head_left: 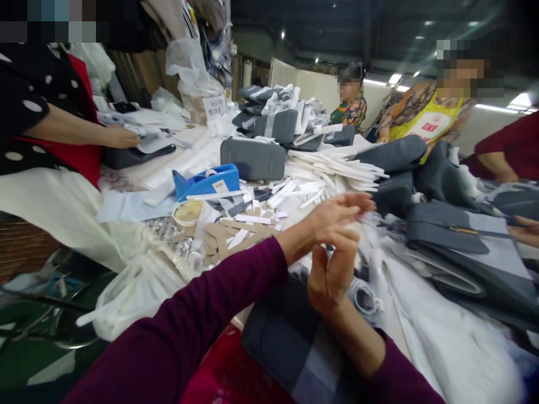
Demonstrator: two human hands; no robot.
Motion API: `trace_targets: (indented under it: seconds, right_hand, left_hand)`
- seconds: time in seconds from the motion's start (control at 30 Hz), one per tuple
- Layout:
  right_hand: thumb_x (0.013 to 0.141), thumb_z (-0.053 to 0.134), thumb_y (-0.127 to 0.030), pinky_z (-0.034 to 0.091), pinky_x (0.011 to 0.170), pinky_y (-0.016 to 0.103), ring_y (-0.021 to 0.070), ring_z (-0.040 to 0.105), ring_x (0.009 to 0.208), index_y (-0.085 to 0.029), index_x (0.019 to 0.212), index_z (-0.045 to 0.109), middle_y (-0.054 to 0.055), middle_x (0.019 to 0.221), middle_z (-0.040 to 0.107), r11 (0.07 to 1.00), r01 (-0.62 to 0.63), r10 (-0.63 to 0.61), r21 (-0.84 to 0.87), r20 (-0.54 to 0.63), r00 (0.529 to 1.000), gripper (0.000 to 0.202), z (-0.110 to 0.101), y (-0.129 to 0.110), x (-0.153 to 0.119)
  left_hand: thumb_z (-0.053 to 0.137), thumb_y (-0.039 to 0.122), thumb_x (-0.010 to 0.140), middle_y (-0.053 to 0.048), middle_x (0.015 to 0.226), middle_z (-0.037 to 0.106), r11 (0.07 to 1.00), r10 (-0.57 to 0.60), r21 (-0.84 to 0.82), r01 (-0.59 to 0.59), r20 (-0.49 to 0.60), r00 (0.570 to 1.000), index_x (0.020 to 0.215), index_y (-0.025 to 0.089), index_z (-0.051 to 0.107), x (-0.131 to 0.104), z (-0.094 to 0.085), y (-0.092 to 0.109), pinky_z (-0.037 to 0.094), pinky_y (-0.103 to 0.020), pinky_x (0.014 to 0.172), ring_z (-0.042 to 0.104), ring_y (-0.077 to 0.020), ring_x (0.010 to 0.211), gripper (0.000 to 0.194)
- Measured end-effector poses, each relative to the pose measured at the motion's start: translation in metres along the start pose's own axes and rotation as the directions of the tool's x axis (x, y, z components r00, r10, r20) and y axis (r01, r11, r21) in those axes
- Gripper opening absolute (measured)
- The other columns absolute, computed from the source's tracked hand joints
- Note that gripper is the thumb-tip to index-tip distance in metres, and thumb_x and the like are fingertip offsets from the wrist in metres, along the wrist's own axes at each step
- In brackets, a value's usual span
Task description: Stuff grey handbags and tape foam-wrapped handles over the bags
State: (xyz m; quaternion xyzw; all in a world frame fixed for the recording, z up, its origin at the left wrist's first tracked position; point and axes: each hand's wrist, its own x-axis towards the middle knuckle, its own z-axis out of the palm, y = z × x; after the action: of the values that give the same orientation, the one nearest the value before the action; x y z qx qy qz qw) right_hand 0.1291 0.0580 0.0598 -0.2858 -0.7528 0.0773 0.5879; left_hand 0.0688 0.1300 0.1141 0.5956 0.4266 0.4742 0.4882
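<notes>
My left hand (330, 216) reaches across to the right with its fingers stretched out, a little blurred. Just below it, close to the wrist, my right hand (334, 269) is bent up with its fingers curled closed. What its fingertips pinch, if anything, I cannot make out. Under both hands, against my body, lies a dark grey bag (273, 331) with a pale translucent band (320, 359) across it. A coil of pale cord (365, 297) lies right beside my right wrist.
A blue tape dispenser (206, 182), a tape roll (188, 212) and cardboard strips (227, 238) are at left centre. White strips (337, 165) and grey bags (252, 159) pile up behind. More bags (458, 235) lie right. Several people work around the table.
</notes>
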Motion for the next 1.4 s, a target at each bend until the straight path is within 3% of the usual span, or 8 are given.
trace_targets:
  seconds: [0.07,0.2,0.33,0.43,0.63,0.9,1.2,1.4]
  right_hand:
    - [0.094,0.040,-0.022,0.043,0.084,0.038,0.0211,0.053,0.091,-0.021,0.095,0.052,0.007,0.092,0.055,0.999,-0.038,0.039,-0.008,0.259,0.965,0.012,0.007,0.007,0.005]
    - [0.100,0.035,-0.031,0.041,0.080,0.029,0.0169,0.055,0.088,-0.018,0.088,0.059,0.006,0.092,0.060,0.999,0.028,0.006,-0.037,0.705,0.709,0.030,0.016,0.013,0.007]
    - [0.101,0.031,-0.039,0.036,0.083,0.032,0.0166,0.057,0.080,-0.017,0.079,0.063,0.006,0.080,0.064,0.962,0.245,-0.010,-0.118,0.886,0.464,0.045,0.022,0.013,-0.001]
    - [0.101,0.032,-0.038,0.033,0.085,0.035,0.0172,0.056,0.077,-0.018,0.078,0.064,0.006,0.076,0.065,0.924,0.364,-0.032,-0.120,0.923,0.385,0.044,0.025,0.013,-0.005]
    - [0.101,0.033,-0.030,0.033,0.084,0.034,0.0163,0.051,0.072,-0.018,0.076,0.063,0.004,0.073,0.060,0.924,0.376,-0.073,-0.075,0.928,0.365,0.041,0.026,0.011,-0.001]
    - [0.102,0.032,-0.027,0.030,0.089,0.038,0.0156,0.048,0.072,-0.020,0.072,0.055,0.001,0.073,0.053,0.971,0.206,0.046,-0.117,0.946,0.320,0.038,0.026,0.009,0.004]
    - [0.098,0.035,-0.020,0.032,0.081,0.038,0.0155,0.047,0.067,-0.021,0.068,0.049,0.000,0.068,0.050,0.986,0.126,0.052,-0.110,0.917,0.395,0.033,0.026,0.007,0.006]
    - [0.098,0.032,-0.021,0.032,0.075,0.037,0.0167,0.047,0.069,-0.021,0.068,0.049,0.002,0.072,0.054,0.983,0.091,0.123,-0.160,0.940,0.317,0.035,0.030,0.006,0.008]
  left_hand:
    - [0.037,-0.004,0.086,-0.016,0.119,0.058,0.992,-0.108,-0.090,0.091,-0.208,0.972,0.123,0.006,0.046,-0.020,-0.042,-0.004,0.048,-0.028,0.093,0.062,-0.0117,0.101,0.039]
    - [0.052,0.004,0.079,-0.009,0.108,0.060,0.997,-0.071,-0.068,0.046,-0.450,0.890,0.109,0.012,0.053,-0.116,-0.089,-0.025,0.047,-0.033,0.095,0.059,-0.0143,0.099,0.030]
    - [0.057,0.021,0.084,-0.008,0.106,0.061,0.985,-0.150,0.016,0.170,-0.397,0.906,0.114,0.016,0.054,-0.212,-0.078,-0.049,0.046,-0.040,0.096,0.059,-0.0188,0.101,0.031]
    - [0.054,0.022,0.086,-0.010,0.108,0.062,0.952,-0.305,-0.115,0.282,-0.334,0.892,0.117,0.017,0.052,-0.246,-0.058,-0.061,0.047,-0.040,0.095,0.060,-0.0205,0.103,0.032]
    - [0.056,0.020,0.084,-0.009,0.123,0.058,0.921,-0.369,-0.248,0.301,-0.304,0.878,0.124,0.022,0.050,-0.260,-0.045,-0.070,0.042,-0.041,0.103,0.056,-0.0224,0.114,0.041]
    - [0.059,0.031,0.085,-0.010,0.115,0.062,0.837,-0.338,-0.480,0.263,-0.075,0.938,0.120,0.020,0.054,-0.259,-0.042,-0.093,0.046,-0.037,0.095,0.059,-0.0249,0.105,0.038]
    - [0.072,0.047,0.075,-0.013,0.123,0.054,0.602,-0.372,-0.764,0.234,-0.008,0.928,0.124,0.023,0.035,-0.236,-0.027,-0.124,0.042,-0.038,0.096,0.061,-0.0242,0.105,0.066]
    - [0.074,0.036,0.068,-0.013,0.114,0.062,0.758,-0.394,-0.548,0.352,0.045,0.918,0.126,0.018,0.045,-0.218,-0.032,-0.120,0.040,-0.043,0.101,0.058,-0.0299,0.109,0.067]
